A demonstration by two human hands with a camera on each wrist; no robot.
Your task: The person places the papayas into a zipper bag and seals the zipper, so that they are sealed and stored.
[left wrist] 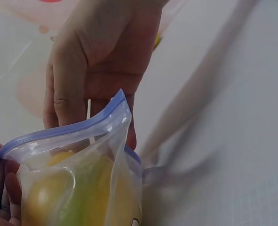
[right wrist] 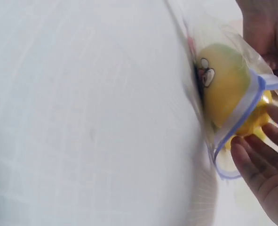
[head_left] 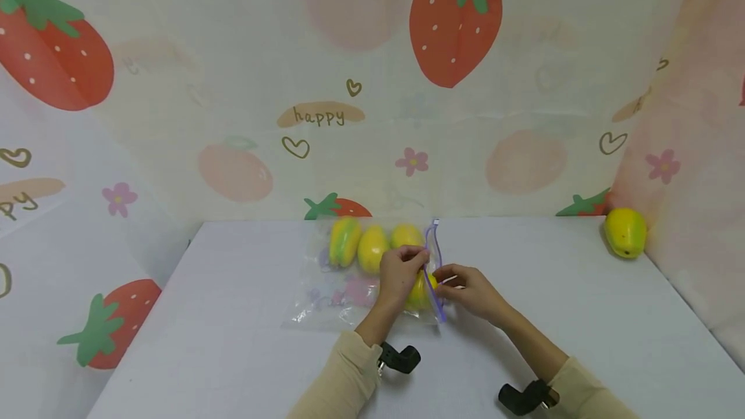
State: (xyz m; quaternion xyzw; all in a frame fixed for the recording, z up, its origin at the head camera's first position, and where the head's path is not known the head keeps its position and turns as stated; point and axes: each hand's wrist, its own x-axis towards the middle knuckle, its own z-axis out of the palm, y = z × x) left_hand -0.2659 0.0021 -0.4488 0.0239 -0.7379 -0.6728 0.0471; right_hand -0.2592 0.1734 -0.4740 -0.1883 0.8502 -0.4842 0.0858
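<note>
A clear zip bag with a purple zip edge lies on the table, its mouth toward the right. Inside are several yellow-green fruits, among them a yellow fruit near the far side and another fruit close to the mouth. My left hand pinches the bag's rim, bent over its top side. At the mouth is my right hand, its fingers fairly straight and touching the end of the nearest fruit. In the left wrist view the bag's purple rim stands apart, partly hiding the right fingertips.
Another yellow-green fruit lies at the far right corner of the white table. A cloth backdrop with strawberries and hearts hangs behind and at the sides. Each wrist carries a black camera mount.
</note>
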